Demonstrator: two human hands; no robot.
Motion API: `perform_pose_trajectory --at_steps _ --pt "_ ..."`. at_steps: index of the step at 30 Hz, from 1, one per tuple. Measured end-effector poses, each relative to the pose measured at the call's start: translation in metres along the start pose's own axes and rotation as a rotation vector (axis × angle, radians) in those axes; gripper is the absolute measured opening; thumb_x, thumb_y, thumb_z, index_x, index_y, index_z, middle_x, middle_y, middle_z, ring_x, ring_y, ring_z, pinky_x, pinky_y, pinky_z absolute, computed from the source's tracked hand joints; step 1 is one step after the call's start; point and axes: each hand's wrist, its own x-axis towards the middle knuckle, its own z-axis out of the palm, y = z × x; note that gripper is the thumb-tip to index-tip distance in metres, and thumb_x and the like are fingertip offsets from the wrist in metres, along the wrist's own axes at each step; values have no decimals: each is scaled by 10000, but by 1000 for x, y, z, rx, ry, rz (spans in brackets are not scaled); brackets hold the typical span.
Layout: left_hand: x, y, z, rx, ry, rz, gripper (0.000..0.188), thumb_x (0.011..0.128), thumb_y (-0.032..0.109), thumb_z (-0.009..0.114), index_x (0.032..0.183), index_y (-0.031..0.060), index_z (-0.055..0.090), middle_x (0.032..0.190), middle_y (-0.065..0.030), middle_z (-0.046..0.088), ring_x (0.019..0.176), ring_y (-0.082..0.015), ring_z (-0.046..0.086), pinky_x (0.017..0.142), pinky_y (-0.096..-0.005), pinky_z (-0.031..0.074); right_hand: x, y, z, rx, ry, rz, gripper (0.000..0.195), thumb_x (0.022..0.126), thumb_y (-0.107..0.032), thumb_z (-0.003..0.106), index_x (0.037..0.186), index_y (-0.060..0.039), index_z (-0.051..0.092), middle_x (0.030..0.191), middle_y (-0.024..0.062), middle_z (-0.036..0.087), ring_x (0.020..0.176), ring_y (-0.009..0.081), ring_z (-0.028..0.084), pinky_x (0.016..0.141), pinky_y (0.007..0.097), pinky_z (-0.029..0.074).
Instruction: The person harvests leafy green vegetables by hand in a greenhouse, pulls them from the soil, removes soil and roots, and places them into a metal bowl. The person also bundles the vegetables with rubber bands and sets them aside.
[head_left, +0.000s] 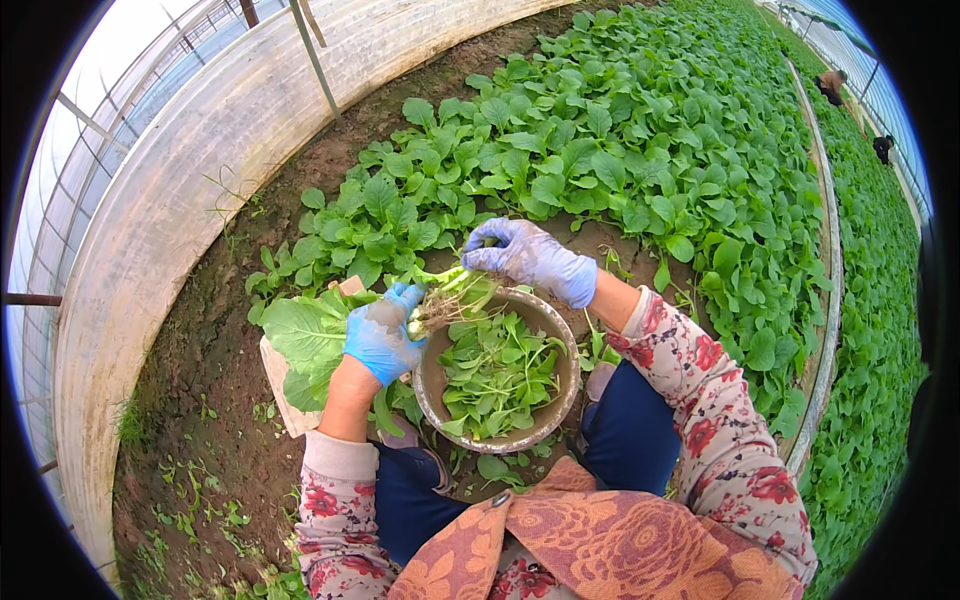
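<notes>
My left hand (385, 331), in a soiled blue glove, grips a bunch of leafy greens (307, 337). The leaves spread out to the left and the pale, soil-flecked roots (442, 307) point right over the rim of a round tub. My right hand (529, 259), in a dirty lavender glove, is above the tub's far edge with thumb and fingers pinched around a pale green stem (452, 277); its far end lies by the left fingers. Between my feet stands the tub (571, 352), with loose small leaves (499, 375) inside.
A pale wooden board (289, 397) lies under the bunch's leaves. Dense greens (592, 157) grow ahead and right. Plastic sheeting (187, 172) with a metal post (316, 64) borders the left. Scattered leaves lie on bare soil (195, 420). Farther right, a person (831, 86) bends over the crop.
</notes>
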Motion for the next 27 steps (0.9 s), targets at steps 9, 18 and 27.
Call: perform_pose_trajectory --at_steps 9,18,27 --pt "3 9 -5 -18 79 -7 609 654 222 740 1211 94 531 1095 -140 601 946 -336 610 771 -401 506 6 -5 3 -620 468 -386 144 860 -161 640 909 -31 601 761 153 647 675 253 641 633 359 505" --pt "4 3 -5 -179 201 56 526 656 169 721 1148 86 557 1033 -123 612 913 -352 605 765 -404 507 3 6 -9 135 -54 69 193 805 -163 712 941 -29 679 842 48 671 723 103 569 704 277 484" --pt "11 8 -1 -438 201 -128 538 680 87 698 1188 -19 557 1091 -131 641 997 -195 607 884 -314 472 10 0 -31 629 395 -173 74 853 11 563 800 -11 610 764 69 647 665 139 593 626 277 513"
